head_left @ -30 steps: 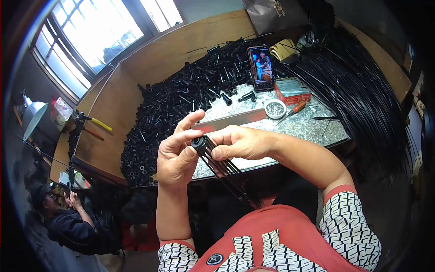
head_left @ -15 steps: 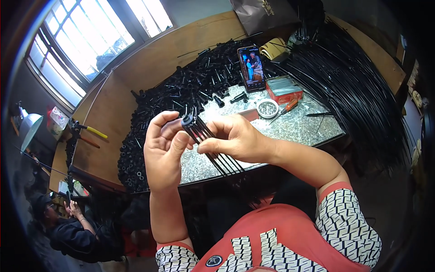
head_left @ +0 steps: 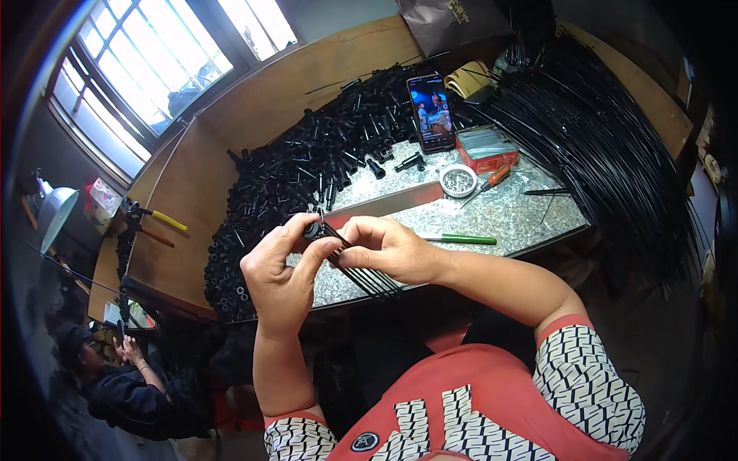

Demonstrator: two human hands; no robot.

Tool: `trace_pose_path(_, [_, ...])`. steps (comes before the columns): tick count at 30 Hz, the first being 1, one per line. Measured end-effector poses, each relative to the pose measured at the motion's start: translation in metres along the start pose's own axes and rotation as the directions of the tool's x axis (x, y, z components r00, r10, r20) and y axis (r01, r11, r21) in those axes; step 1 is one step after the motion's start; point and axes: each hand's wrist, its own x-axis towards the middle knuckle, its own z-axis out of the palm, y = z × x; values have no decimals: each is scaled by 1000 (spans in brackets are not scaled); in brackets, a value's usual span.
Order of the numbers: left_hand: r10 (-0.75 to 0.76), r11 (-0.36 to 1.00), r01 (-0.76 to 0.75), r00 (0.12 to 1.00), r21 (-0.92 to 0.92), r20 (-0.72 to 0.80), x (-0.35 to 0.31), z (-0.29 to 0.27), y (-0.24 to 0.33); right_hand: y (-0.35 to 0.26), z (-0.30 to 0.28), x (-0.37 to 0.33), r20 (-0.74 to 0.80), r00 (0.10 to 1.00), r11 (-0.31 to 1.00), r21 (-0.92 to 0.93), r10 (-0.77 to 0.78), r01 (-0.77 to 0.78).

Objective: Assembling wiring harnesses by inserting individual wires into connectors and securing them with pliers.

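Between the thumb and fingers of my left hand [head_left: 278, 265] is a small black round fitting [head_left: 311, 230], its lower part hidden by the fingertips. Thin black rods [head_left: 371, 281] slant from beside it down to the right, past the table's near edge. My right hand [head_left: 398, 250] pinches these rods close to the fitting, thumb against curled fingers. Both hands are closed and nearly touch each other above the speckled tabletop. Whether the rods sit inside the fitting cannot be made out.
Black tubular parts [head_left: 300, 146] are heaped at the left and back. A phone [head_left: 430, 114] stands behind a red box [head_left: 487, 157], a round white dish [head_left: 459, 181] and an orange-handled screwdriver [head_left: 496, 178]. Long black rods [head_left: 592, 115] cover the right. A green pen [head_left: 469, 240] lies nearby; another person [head_left: 134, 388] sits at left.
Both hands have moved lower and nearer the table's front edge with the fitting and rods. My left fingers have closed further round the fitting. The green pen now shows beyond my right wrist.
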Motion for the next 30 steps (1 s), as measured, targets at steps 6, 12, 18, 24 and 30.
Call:
trace_pose_path(6, [278,888,-248,960,388,-23,-7,11,-4,19,12,-9,-156,984,962,270,88,-44])
trace_pose_path(12, [27,985,-34,999,169,41,-10,2,-3,9,10,-10,-78,980,931,334,183,-147])
trace_pose_path(18, [-70,983,88,991,-160,116,-16,-5,-13,2,9,-11,27,960,913,302,280,-274])
trace_pose_path(24, [-128,988,121,989,92,78,-21,3,-2,17,14,-11,-29,965,917,318,262,-239])
trace_pose_path(30, [-127,989,119,987,82,95,-23,5,-2,19,21,-14,-36,967,892,395,253,-219])
